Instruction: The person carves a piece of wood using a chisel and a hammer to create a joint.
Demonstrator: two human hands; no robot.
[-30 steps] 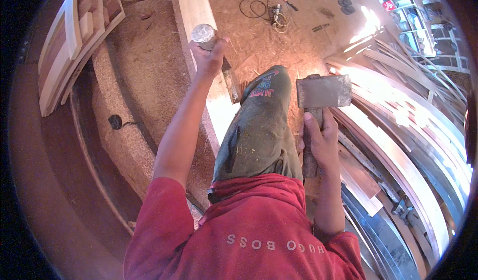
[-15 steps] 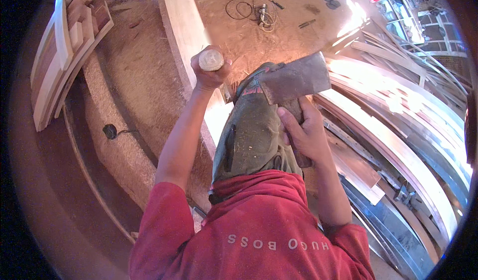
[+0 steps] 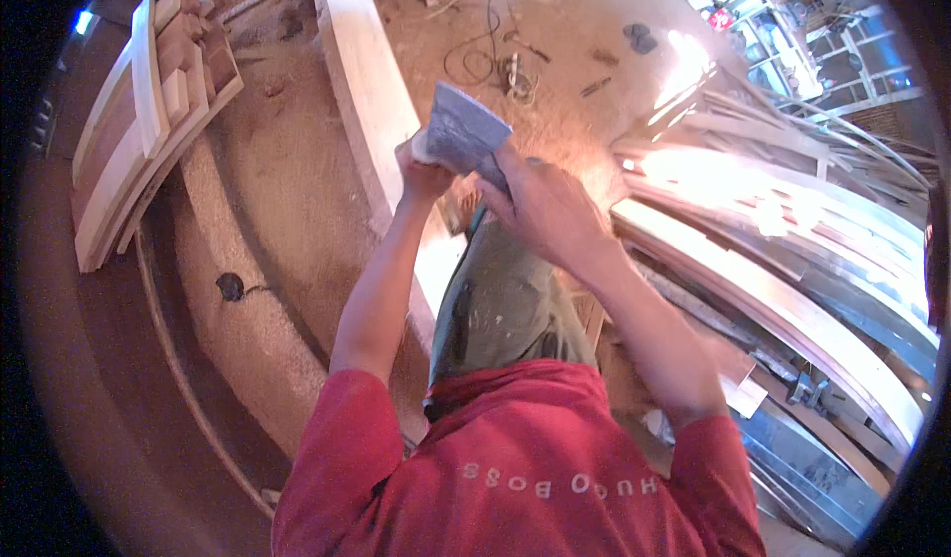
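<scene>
My right hand [image 3: 550,205] is closed around the handle of a hatchet [image 3: 468,126] with a broad, dark, flat metal head. The head lies over the top of what my left hand [image 3: 426,178] grips: a tool with a thick round wooden handle, seemingly a chisel, of which only a pale edge shows beside the hatchet. Both hands are above a long pale wooden beam [image 3: 359,52], near my leg in olive trousers [image 3: 495,309]. Whether the hatchet touches the handle's end, I cannot tell. The lower end of the chisel is hidden.
Curved wooden pieces are stacked at the left [image 3: 149,131]. Long curved boards [image 3: 773,279] lie at the right, partly in bright sunlight. A hammer [image 3: 527,48], a cable [image 3: 471,61] and a pair of sandals [image 3: 640,39] rest on the dusty floor ahead. A dark round object [image 3: 230,286] lies left.
My right hand has brought the hatchet up and left, from over my leg to above my left hand. The round handle end, plain to see before, is now mostly covered by the hatchet head.
</scene>
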